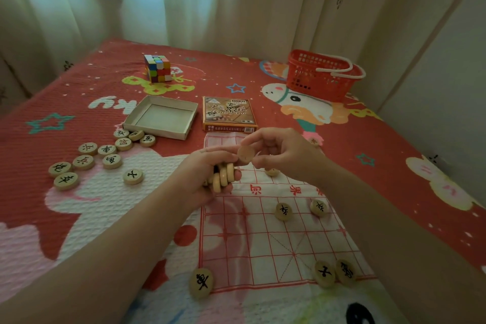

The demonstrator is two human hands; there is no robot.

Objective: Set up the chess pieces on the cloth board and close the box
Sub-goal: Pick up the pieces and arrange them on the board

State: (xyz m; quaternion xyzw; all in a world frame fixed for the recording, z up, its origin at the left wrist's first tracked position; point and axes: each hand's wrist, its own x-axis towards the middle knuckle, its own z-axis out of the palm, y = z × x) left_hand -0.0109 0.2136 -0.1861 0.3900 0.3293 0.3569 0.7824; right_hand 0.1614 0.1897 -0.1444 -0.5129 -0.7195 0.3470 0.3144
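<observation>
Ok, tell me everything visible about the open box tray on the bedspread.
The box tray is a shallow square of grey-white cardboard with low walls, lying open side up and empty on the red bedspread. The printed lid lies apart to its right; loose wooden pieces cluster by its near left corner.

Both bare forearms reach in and meet near the middle of the view, the left from 7 o'clock, the right from 4 o'clock. The left grip (207, 176) has its fingers curled round a stack of discs (223, 177) standing on edge. At its 2 o'clock, almost touching it, the right grip (286, 155) pinches a single disc (245, 154) at its fingertips, held above the stack.
</observation>
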